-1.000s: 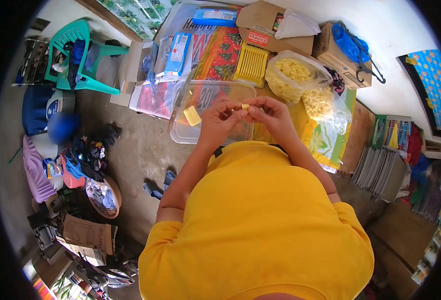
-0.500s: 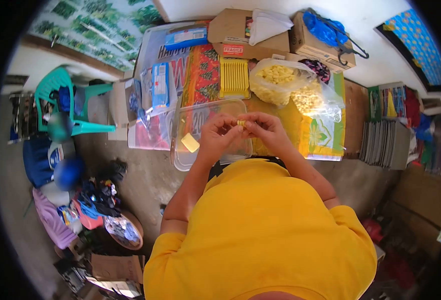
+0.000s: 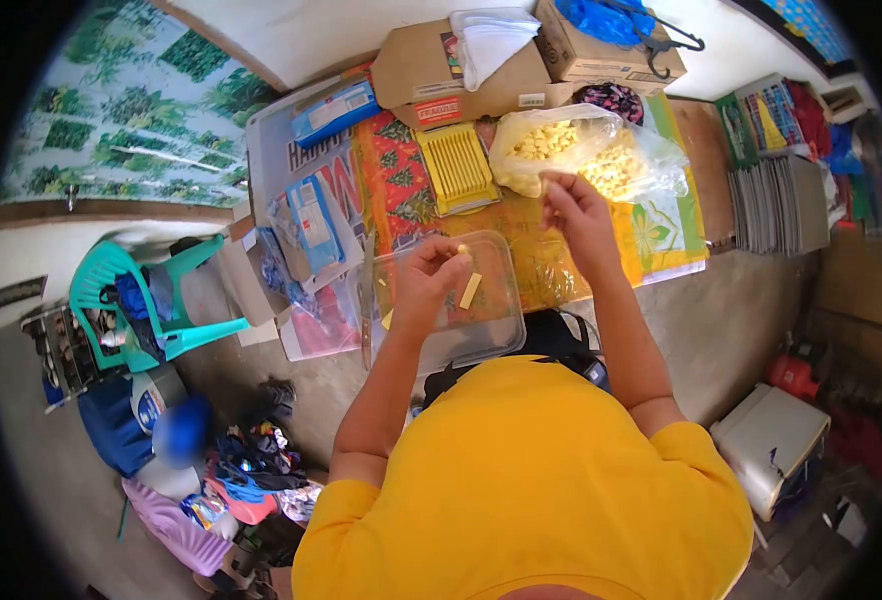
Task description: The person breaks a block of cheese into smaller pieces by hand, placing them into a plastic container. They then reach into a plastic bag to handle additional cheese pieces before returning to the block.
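Over the clear plastic container (image 3: 502, 345), my left hand (image 3: 431, 282) pinches a small pale yellow cube (image 3: 463, 249) between thumb and fingertips. My right hand (image 3: 576, 212) is raised at the near edge of the clear plastic bag (image 3: 661, 178), fingers drawn together; what they hold, if anything, I cannot make out. Many pale yellow cubes (image 3: 549, 141) fill that bag. Inside the container lies a pale yellow stick (image 3: 471, 291), with another piece partly hidden by my left wrist. A knife (image 3: 367, 335) rests along the container's left side.
A yellow slotted tray (image 3: 458, 168) sits behind the container. Blue packs (image 3: 335, 112) lie at the left of the table, and cardboard boxes (image 3: 506, 75) stand along the back. A green plastic chair (image 3: 189, 338) is at the left, with grey stacked sheets (image 3: 776, 205) at the right.
My hands, together over the container before, are now apart. The right moved up to the bag; the left stays over the container with a cube. The camera view has turned.
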`<state>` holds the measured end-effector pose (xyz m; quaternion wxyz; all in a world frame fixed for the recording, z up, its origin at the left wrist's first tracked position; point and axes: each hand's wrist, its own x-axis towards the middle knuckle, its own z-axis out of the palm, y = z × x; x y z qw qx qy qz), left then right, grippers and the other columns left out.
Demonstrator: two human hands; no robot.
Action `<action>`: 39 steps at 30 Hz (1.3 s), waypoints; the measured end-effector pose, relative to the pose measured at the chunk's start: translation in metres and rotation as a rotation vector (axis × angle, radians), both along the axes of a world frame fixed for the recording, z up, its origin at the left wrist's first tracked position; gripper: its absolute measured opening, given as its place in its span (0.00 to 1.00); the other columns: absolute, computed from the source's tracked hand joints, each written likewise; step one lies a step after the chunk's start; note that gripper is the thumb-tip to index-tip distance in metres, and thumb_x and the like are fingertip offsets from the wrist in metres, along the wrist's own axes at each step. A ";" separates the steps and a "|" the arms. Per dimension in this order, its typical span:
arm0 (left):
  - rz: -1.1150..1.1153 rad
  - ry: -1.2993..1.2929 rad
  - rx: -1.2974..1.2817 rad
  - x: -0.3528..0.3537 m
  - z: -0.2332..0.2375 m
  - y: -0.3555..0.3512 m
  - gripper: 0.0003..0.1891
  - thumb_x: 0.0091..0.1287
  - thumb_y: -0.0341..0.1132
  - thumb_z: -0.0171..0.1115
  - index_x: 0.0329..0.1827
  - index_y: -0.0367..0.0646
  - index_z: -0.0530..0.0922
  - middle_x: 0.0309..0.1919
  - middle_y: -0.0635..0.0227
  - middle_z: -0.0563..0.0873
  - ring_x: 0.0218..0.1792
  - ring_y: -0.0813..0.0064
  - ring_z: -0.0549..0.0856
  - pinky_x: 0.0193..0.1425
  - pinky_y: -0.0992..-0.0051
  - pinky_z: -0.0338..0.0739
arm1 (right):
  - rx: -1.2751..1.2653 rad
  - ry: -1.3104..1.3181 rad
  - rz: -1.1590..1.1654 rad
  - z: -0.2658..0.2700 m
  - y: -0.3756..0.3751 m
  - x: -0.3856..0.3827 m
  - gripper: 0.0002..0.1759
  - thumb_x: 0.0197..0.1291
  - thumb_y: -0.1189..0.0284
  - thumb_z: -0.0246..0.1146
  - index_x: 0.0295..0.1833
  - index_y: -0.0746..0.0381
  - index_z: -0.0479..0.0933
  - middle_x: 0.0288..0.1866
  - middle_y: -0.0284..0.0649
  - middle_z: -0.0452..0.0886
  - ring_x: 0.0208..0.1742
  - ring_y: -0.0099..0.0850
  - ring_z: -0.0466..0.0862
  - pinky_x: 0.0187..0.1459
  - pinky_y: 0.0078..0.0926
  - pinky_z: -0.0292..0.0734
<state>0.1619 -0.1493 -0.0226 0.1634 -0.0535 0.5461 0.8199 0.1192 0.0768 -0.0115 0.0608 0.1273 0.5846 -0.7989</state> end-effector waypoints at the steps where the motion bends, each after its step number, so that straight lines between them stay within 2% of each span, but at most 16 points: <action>1: 0.024 -0.007 -0.057 -0.002 -0.004 -0.003 0.04 0.61 0.26 0.62 0.38 0.40 0.79 0.30 0.75 0.81 0.29 0.87 0.77 0.33 0.83 0.72 | 0.083 0.048 -0.027 -0.004 0.006 -0.012 0.15 0.65 0.70 0.59 0.53 0.66 0.75 0.31 0.31 0.75 0.28 0.16 0.74 0.31 0.16 0.74; 3: 0.075 -0.014 -0.168 -0.007 -0.013 -0.009 0.04 0.61 0.26 0.63 0.37 0.39 0.79 0.30 0.75 0.81 0.30 0.87 0.78 0.34 0.83 0.72 | 0.250 0.106 -0.068 -0.011 0.019 -0.035 0.16 0.62 0.68 0.62 0.52 0.66 0.76 0.28 0.29 0.73 0.25 0.15 0.71 0.28 0.14 0.71; 5: 0.003 -0.044 -0.391 -0.012 -0.029 -0.025 0.04 0.59 0.27 0.63 0.36 0.39 0.80 0.30 0.76 0.81 0.32 0.87 0.78 0.36 0.84 0.72 | 0.406 0.117 -0.088 -0.024 0.030 -0.055 0.17 0.60 0.67 0.64 0.49 0.68 0.78 0.23 0.26 0.69 0.22 0.13 0.68 0.24 0.14 0.67; 7: -0.104 -0.085 -0.633 -0.016 -0.047 -0.041 0.05 0.59 0.28 0.64 0.36 0.39 0.80 0.30 0.76 0.81 0.32 0.87 0.78 0.35 0.84 0.71 | 0.384 0.103 -0.097 -0.028 0.037 -0.068 0.18 0.58 0.66 0.66 0.47 0.69 0.79 0.20 0.25 0.67 0.20 0.13 0.67 0.23 0.14 0.66; 10: -0.137 -0.175 -0.677 -0.005 -0.080 -0.054 0.05 0.57 0.30 0.64 0.32 0.38 0.79 0.24 0.75 0.80 0.26 0.87 0.77 0.30 0.83 0.71 | 0.309 0.068 -0.111 -0.036 0.048 -0.082 0.17 0.57 0.66 0.67 0.45 0.69 0.79 0.22 0.27 0.71 0.21 0.14 0.70 0.23 0.14 0.66; 12: -0.078 -0.147 -0.659 0.008 -0.120 -0.061 0.05 0.57 0.31 0.64 0.33 0.38 0.80 0.24 0.75 0.80 0.25 0.86 0.77 0.29 0.83 0.71 | 0.237 0.062 -0.108 -0.039 0.054 -0.089 0.17 0.57 0.65 0.67 0.44 0.68 0.79 0.22 0.27 0.72 0.20 0.14 0.70 0.23 0.14 0.65; 16: -0.084 -0.181 -0.698 0.005 -0.128 -0.054 0.07 0.58 0.33 0.63 0.34 0.37 0.80 0.25 0.74 0.81 0.26 0.84 0.78 0.31 0.81 0.72 | 0.277 0.022 -0.091 -0.032 0.064 -0.086 0.12 0.58 0.66 0.66 0.38 0.65 0.78 0.23 0.26 0.73 0.21 0.15 0.68 0.25 0.13 0.65; 19: -0.093 -0.082 -0.725 -0.007 -0.140 -0.045 0.09 0.59 0.34 0.63 0.36 0.37 0.81 0.28 0.72 0.82 0.29 0.83 0.78 0.33 0.81 0.73 | 0.375 -0.055 -0.087 -0.025 0.068 -0.074 0.11 0.58 0.65 0.66 0.37 0.63 0.78 0.23 0.26 0.72 0.21 0.15 0.68 0.25 0.13 0.64; 22: -0.066 -0.131 -0.677 -0.021 -0.137 -0.038 0.10 0.59 0.34 0.63 0.39 0.37 0.80 0.29 0.72 0.82 0.31 0.83 0.79 0.35 0.81 0.74 | 0.362 -0.135 0.013 -0.030 0.069 -0.055 0.11 0.58 0.67 0.65 0.41 0.63 0.77 0.30 0.28 0.74 0.26 0.15 0.71 0.29 0.14 0.67; 25: -0.125 -0.088 -0.606 -0.037 -0.147 -0.040 0.09 0.60 0.33 0.62 0.39 0.37 0.80 0.30 0.72 0.82 0.30 0.83 0.79 0.37 0.81 0.73 | 0.389 -0.020 0.061 -0.050 0.061 -0.030 0.14 0.58 0.71 0.63 0.48 0.64 0.74 0.38 0.31 0.73 0.34 0.17 0.72 0.35 0.15 0.69; 26: -0.156 -0.080 -0.592 -0.042 -0.148 -0.042 0.09 0.60 0.33 0.62 0.39 0.37 0.80 0.30 0.73 0.82 0.30 0.83 0.78 0.37 0.81 0.73 | 0.251 -0.112 0.123 -0.053 0.062 -0.022 0.16 0.58 0.77 0.59 0.53 0.64 0.71 0.48 0.34 0.73 0.44 0.20 0.75 0.45 0.17 0.72; 30: -0.276 -0.089 -0.518 -0.060 -0.135 -0.038 0.07 0.61 0.31 0.61 0.38 0.37 0.80 0.29 0.75 0.82 0.30 0.85 0.78 0.37 0.82 0.72 | -0.278 -0.261 0.077 -0.043 0.041 -0.005 0.19 0.56 0.84 0.52 0.54 0.67 0.71 0.52 0.39 0.75 0.57 0.28 0.77 0.58 0.22 0.74; 33: -0.257 -0.186 -0.413 -0.071 -0.105 -0.029 0.06 0.62 0.30 0.61 0.38 0.37 0.80 0.29 0.76 0.81 0.29 0.86 0.77 0.36 0.83 0.72 | -0.380 -0.274 0.066 -0.026 0.026 0.000 0.17 0.58 0.84 0.54 0.54 0.67 0.71 0.53 0.40 0.76 0.54 0.28 0.79 0.56 0.23 0.76; 37: -0.185 -0.270 -0.091 -0.074 -0.078 -0.019 0.05 0.62 0.30 0.61 0.38 0.38 0.80 0.30 0.74 0.83 0.27 0.85 0.79 0.34 0.83 0.73 | -0.310 -0.243 0.066 -0.021 0.008 0.003 0.17 0.60 0.80 0.59 0.55 0.67 0.72 0.51 0.40 0.79 0.49 0.26 0.81 0.52 0.22 0.78; 39: -0.176 -0.293 0.003 -0.073 -0.058 -0.014 0.07 0.62 0.30 0.60 0.39 0.37 0.80 0.34 0.68 0.84 0.31 0.80 0.80 0.36 0.79 0.76 | -0.229 -0.203 0.080 -0.021 -0.001 0.005 0.17 0.59 0.79 0.61 0.54 0.67 0.73 0.50 0.40 0.80 0.47 0.25 0.81 0.51 0.22 0.78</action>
